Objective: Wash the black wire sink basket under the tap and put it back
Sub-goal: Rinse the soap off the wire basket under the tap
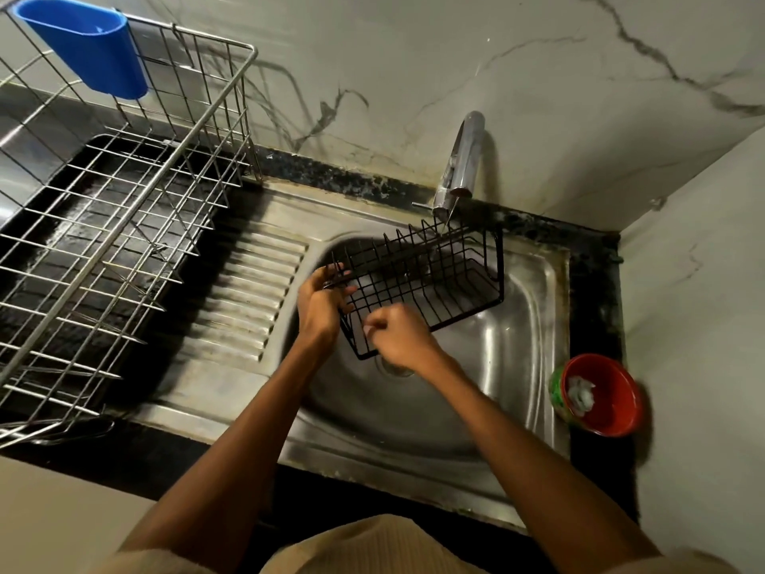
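While the black wire basket hangs over the sink just under the tap — left hand gripping its end, right hand pinching its front wire — best to tip slowly, rinse every wire.

Wire basket held over the sink bowl, under the tap at the back wall; left hand at its left end, right hand at its near edge; dish rack left on the counter, holder hung on the rack's far rim; bowl right of the sink
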Demonstrator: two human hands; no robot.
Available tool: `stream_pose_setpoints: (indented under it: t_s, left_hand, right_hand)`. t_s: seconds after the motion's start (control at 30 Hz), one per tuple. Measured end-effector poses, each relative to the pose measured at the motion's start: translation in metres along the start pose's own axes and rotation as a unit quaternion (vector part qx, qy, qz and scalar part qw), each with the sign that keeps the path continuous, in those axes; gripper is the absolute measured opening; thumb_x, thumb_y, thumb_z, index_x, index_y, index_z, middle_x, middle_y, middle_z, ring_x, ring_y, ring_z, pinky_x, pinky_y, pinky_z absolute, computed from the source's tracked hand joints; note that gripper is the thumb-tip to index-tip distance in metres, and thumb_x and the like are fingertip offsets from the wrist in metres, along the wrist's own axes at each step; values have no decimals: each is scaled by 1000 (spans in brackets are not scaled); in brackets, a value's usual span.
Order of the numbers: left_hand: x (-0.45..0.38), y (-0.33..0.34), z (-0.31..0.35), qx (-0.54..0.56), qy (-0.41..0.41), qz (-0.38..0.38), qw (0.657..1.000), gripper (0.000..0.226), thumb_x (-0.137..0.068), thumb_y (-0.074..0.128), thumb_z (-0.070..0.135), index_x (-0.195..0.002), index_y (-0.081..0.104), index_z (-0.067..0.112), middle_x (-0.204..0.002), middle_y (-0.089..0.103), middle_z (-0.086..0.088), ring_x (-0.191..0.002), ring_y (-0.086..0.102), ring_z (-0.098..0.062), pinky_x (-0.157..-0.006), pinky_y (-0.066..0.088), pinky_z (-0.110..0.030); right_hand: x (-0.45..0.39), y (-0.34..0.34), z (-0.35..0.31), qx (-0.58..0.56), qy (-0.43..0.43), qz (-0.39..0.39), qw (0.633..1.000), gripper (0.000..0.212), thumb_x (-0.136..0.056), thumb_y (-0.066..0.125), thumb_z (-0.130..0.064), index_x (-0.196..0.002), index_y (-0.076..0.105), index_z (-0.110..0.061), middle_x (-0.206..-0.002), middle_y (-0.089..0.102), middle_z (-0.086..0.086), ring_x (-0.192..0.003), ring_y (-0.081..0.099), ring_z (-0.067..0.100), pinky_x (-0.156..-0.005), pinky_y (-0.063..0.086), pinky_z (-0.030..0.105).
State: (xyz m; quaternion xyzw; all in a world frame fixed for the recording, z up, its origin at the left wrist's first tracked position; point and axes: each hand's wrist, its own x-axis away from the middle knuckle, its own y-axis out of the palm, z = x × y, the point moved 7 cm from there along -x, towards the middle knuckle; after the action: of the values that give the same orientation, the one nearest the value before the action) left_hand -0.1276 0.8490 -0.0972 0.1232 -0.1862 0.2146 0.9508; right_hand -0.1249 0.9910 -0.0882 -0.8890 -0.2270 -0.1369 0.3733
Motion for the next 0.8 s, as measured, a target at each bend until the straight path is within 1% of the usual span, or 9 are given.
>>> stream_pose_setpoints:
  t_s: [0.07,0.1,0.2,0.27,0.37,0.43,0.53,0.63,0.8]
  left_hand:
    - [9,-9,8,-28,52,11,998,52,-68,41,-5,-106,69,17,-109,73,-8,-98,70,-27,-70,55,-33]
    - [13,-12,11,-47,80,14,996,54,-68,42,-4,-109,70,17,-109,73,-4,-102,69,-24,-76,57,-34]
    - [28,-14,10,-143,151,-7,978,63,-72,47,-7,-130,63,11,-125,67,-5,-118,62,-20,-98,55,-47]
    - [40,-11,8,-188,178,-13,966,70,-67,51,2,-137,56,9,-130,60,-5,-122,57,-19,-103,52,-46]
    - [64,-1,11,-244,240,-6,940,72,-67,55,14,-138,48,3,-129,50,-9,-118,51,-17,-104,49,-36]
    - [78,3,7,-292,279,0,915,77,-69,65,16,-141,41,1,-134,43,-12,-123,47,-22,-106,45,-34]
    - [93,0,-8,-378,267,21,886,92,-63,75,12,-145,36,-1,-140,38,-18,-126,41,-31,-101,41,-32]
    - [110,-1,-17,-423,287,14,859,97,-63,80,25,-143,35,-5,-137,40,-19,-121,40,-31,-94,42,-32]
    - [121,-12,-25,-402,315,-129,850,63,-93,54,51,-141,44,10,-134,46,1,-119,52,-15,-96,50,-35]
  right_hand:
    - [-4,-33,10,-232,72,84,967,22,-95,51,-8,-98,72,-13,-105,74,7,-91,69,18,-86,57,37]
    - [-8,-46,19,-369,113,106,916,24,-97,45,-9,-100,68,-10,-109,73,14,-94,70,25,-86,56,41]
    - [-17,-70,32,-699,167,96,689,37,-100,31,-23,-115,59,-4,-118,67,26,-102,70,37,-92,52,47]
    - [-20,-76,32,-768,165,100,611,51,-103,24,-37,-123,55,-3,-115,65,30,-99,71,40,-98,49,50]
    - [-17,-70,22,-812,167,115,547,66,-103,13,-46,-127,52,1,-106,67,35,-96,70,44,-88,57,45]
    - [-15,-66,18,-818,170,104,540,69,-103,11,-47,-127,55,0,-102,70,33,-90,72,41,-74,61,40]
    - [-22,-67,14,-795,162,90,577,69,-103,16,-52,-107,63,-2,-100,73,23,-94,72,38,-56,57,28]
    - [-31,-67,11,-738,177,101,643,61,-106,18,-47,-92,64,-8,-76,75,6,-74,75,31,-35,35,15]
    - [-35,-81,12,-640,151,111,745,65,-106,21,-50,-87,66,-8,-59,67,-1,-62,74,26,-31,21,14]
